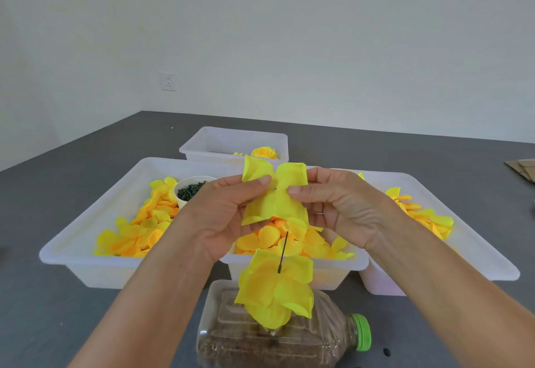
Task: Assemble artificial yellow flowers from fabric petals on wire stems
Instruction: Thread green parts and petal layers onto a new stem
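Both hands meet in mid-air above the middle tray [292,266], and between them they hold one yellow fabric petal piece [275,194] with four lobes spread like a cross. The left hand [223,217] pinches it from the left, thumb tip on the front near the centre and the other fingers curled behind the cloth. The right hand [338,208] pinches it from the right in the same way, thumb on the front close to the centre, fingers behind. The petal piece hides those rear fingers and part of the middle tray. Just below the held piece, nearer the viewer than the middle tray, a thin dark wire stem [283,252] stands up, with several yellow petals [275,289] already threaded on it in a loose bunch. The stem rises from a clear plastic bottle [275,336] lying on its side, filled with brown grains, its green cap [363,331] pointing right. The middle tray holds loose yellow and orange petals. To its left sits a larger white tray [86,237] with more petals and a small white cup [192,191] of dark green bits. To its right another white tray [477,240] holds petals, partly covered by the right forearm. Behind the middle tray a smaller white bin [231,142] contains a finished yellow flower [264,152]. All rest on a grey table [58,309].
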